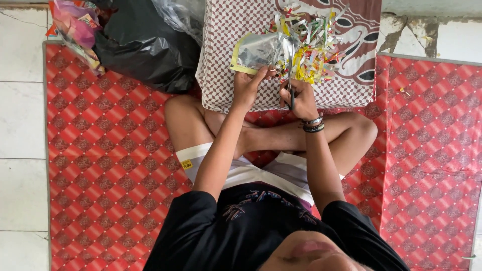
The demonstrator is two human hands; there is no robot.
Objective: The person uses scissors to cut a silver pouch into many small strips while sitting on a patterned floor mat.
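Both hands closed: left [247, 86] gripping foil wrapper [256, 51], right [303, 99] scissors [290, 75].

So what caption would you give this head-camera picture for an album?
Seated cross-legged on a red mat, left hand holding a silvery wrapper, right hand snipping with scissors beside colourful strips.

Floor was pale tile [22, 120], cracked near the top, with red diamond-patterned mats [105, 165] laid over it, daylight throughout.
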